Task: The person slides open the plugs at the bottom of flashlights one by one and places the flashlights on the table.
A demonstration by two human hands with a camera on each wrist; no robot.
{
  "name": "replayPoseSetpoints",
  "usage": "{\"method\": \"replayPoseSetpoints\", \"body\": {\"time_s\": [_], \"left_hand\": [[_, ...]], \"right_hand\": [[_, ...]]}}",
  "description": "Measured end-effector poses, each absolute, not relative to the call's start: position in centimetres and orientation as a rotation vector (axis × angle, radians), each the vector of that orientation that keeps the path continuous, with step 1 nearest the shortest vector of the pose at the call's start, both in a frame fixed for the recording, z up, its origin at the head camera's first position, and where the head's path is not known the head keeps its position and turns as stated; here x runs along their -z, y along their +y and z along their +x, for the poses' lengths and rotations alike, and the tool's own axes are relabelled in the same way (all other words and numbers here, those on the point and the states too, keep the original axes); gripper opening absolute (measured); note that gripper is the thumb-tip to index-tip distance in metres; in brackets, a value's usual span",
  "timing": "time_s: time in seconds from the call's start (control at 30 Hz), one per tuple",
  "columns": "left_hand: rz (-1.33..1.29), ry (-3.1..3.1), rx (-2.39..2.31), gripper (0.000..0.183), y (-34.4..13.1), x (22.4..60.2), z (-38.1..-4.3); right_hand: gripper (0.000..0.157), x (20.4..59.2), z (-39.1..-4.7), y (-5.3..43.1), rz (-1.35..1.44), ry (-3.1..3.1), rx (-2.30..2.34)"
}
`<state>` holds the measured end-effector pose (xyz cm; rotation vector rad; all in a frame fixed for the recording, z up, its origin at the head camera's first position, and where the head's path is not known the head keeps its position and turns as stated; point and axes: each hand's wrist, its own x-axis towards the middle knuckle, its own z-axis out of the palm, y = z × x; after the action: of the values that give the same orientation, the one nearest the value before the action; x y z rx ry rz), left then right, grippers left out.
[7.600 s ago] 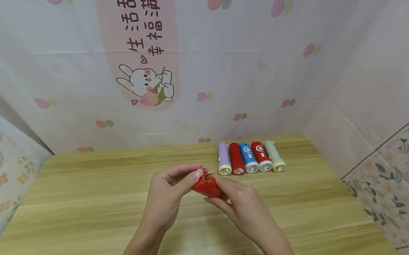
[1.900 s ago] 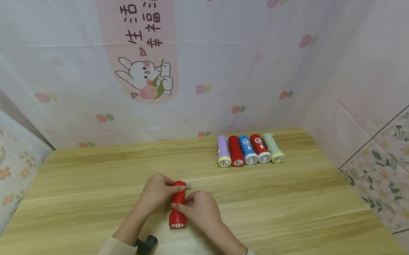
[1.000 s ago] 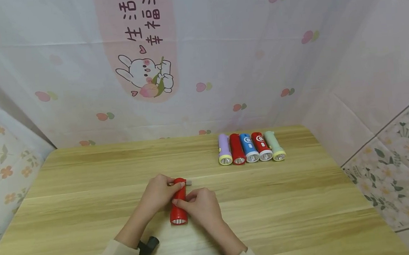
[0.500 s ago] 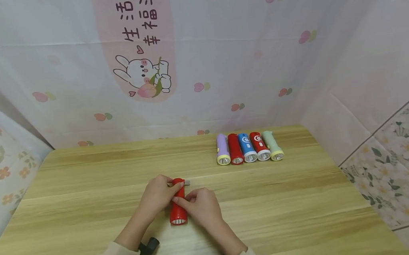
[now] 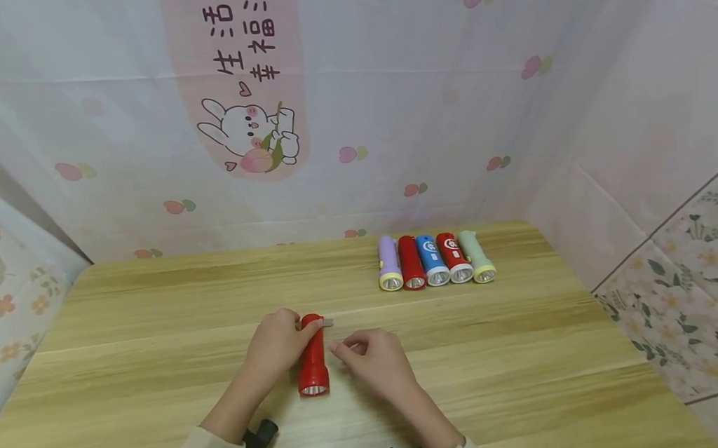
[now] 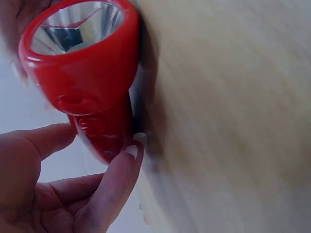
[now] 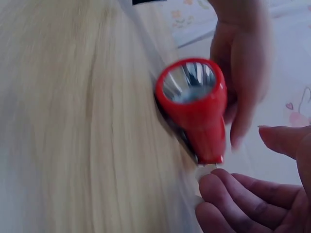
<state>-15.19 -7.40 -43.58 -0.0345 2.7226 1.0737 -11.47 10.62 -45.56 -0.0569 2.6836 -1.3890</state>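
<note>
A red flashlight (image 5: 312, 365) lies on the wooden table, its lens toward the person. My left hand (image 5: 277, 341) pinches its tail end, thumb on top. Metal plug prongs (image 5: 329, 322) jut out to the right beside that thumb. In the left wrist view the left fingers and thumb lie on either side of the flashlight's narrow body (image 6: 99, 128). Just right of the flashlight, my right hand (image 5: 376, 363) is apart from it, fingers loosely bent and holding nothing. The right wrist view shows a gap between the right thumb and fingers (image 7: 243, 201).
Farther back stands a row of flashlights lying side by side: purple (image 5: 389, 264), plain red (image 5: 412, 262), blue (image 5: 433, 260), red with white rim (image 5: 454, 258) and pale green (image 5: 478, 257). A patterned cloth (image 5: 426, 106) hangs behind the table (image 5: 151, 318).
Earlier both hands held a red thing with prongs raised; later the flashlight lay on the table under both hands. Now the right hand has let go and moved right; the left has stayed.
</note>
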Motion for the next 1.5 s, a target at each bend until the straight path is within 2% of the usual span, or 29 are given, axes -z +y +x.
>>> {"method": "replayPoseSetpoints", "body": {"time_s": [0.1,0.23,0.47,0.77,1.03,1.5], "left_hand": [[-0.033,2.728,-1.062,0.038,-7.8,43.1,-15.4],[0.004,2.790,-1.002,0.055,-8.5,42.2,-16.0],[0.128,2.841,-0.935,0.052,-8.3,40.3,-17.5],[0.316,2.842,-0.922,0.048,-5.8,38.3,-19.7],[0.378,2.731,-1.078,0.045,-2.6,39.3,-22.9],[0.223,2.413,-1.413,0.036,1.9,42.2,-26.7]], "right_hand": [[0.035,45.3,-11.5,11.7,-0.080,2.670,1.378],[0.036,45.0,-11.6,13.0,-0.127,2.631,1.369],[0.032,44.5,-12.3,14.7,-0.140,2.673,1.335],[0.032,43.9,-13.9,15.9,-0.131,2.850,1.300],[0.041,43.0,-15.3,16.8,-0.037,2.942,1.407],[0.044,41.9,-18.6,18.6,0.103,2.962,1.322]]}}
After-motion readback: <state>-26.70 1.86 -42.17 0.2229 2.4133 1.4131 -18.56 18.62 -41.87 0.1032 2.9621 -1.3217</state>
